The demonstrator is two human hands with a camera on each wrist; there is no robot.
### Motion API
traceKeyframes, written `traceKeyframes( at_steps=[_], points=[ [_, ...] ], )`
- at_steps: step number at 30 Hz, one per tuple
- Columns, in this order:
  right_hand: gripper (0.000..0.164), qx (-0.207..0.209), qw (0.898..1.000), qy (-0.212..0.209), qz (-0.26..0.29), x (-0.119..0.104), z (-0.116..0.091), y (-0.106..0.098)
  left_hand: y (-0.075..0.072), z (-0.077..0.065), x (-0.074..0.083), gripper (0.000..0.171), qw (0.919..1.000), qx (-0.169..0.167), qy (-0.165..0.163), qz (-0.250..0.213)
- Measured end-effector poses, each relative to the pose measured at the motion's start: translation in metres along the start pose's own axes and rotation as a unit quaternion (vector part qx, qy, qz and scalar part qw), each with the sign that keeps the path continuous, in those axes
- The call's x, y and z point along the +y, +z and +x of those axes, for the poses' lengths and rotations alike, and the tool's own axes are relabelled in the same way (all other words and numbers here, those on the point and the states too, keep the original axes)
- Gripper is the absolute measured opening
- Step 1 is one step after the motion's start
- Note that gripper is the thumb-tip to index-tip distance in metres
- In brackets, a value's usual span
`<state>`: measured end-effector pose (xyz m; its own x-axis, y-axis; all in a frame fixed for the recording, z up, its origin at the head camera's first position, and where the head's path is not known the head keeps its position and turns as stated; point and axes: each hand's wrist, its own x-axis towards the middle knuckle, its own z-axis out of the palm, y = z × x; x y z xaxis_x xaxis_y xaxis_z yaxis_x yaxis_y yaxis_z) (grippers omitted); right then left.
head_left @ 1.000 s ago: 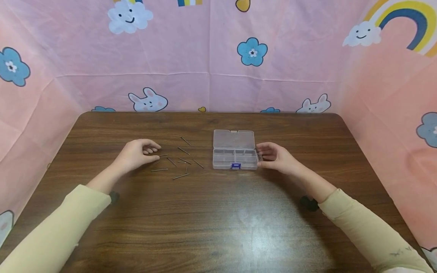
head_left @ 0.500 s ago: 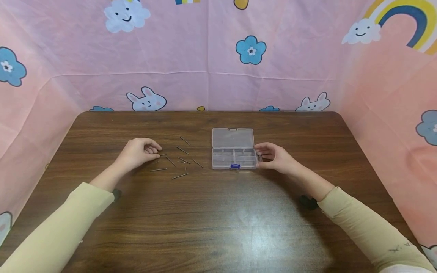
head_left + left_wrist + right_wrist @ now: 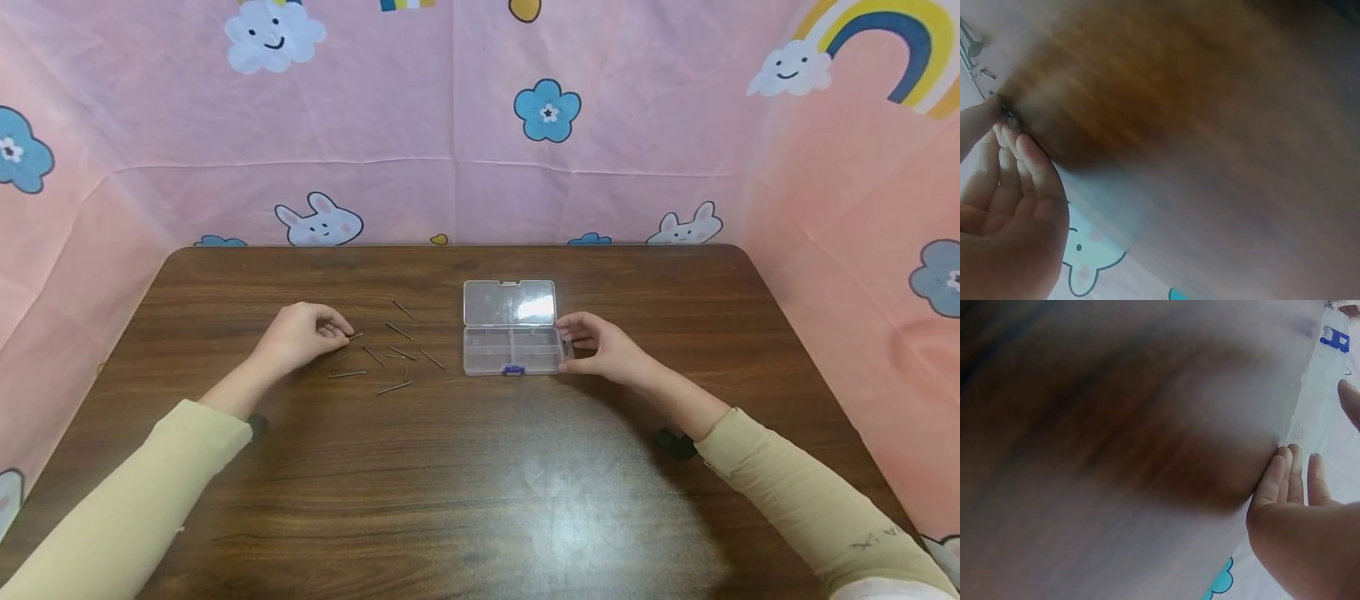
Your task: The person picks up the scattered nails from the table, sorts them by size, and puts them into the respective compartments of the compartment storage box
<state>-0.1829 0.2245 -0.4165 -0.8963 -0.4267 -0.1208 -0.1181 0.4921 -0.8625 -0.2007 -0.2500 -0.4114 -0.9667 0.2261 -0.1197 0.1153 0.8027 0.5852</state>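
Observation:
My left hand pinches a thin metal nail between thumb and fingertips, at the left side of a loose spread of nails. In the left wrist view the fingertips cover most of the held nail. To the right of the spread lies a clear plastic compartment box, its lid swung back and a blue latch on the front. My right hand holds the box's right end, thumb at the front corner and fingers at the back corner. Divided compartments show inside.
All this lies on a dark wood-grain table. A pink printed cloth hangs behind the table and along both sides. More nails show at the upper left corner of the left wrist view.
The nail at my left fingertips has shifted and now slants upward from them. A bright glare has appeared on the lid, and the latch looks flatter. The right hand keeps its hold.

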Motion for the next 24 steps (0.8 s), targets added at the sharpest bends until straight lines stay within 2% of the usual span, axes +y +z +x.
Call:
traceKeyframes(
  at_steps=[9, 15, 24],
  points=[
    [0.061, -0.007, 1.000, 0.000, 0.006, 0.003, 0.001, -0.001, -0.003, 0.003, 0.002, 0.012, 0.9998, -0.010, 0.010, 0.010],
    [0.063, -0.007, 1.000, 0.000, 0.001, 0.004, 0.001, -0.001, -0.002, 0.005, 0.006, 0.014, 0.9998, -0.001, 0.018, 0.009],
    [0.062, -0.006, 1.000, -0.009, -0.013, 0.004, 0.001, 0.001, 0.005, 0.011, 0.019, 0.015, 0.9991, 0.021, 0.022, -0.030]
  ],
)
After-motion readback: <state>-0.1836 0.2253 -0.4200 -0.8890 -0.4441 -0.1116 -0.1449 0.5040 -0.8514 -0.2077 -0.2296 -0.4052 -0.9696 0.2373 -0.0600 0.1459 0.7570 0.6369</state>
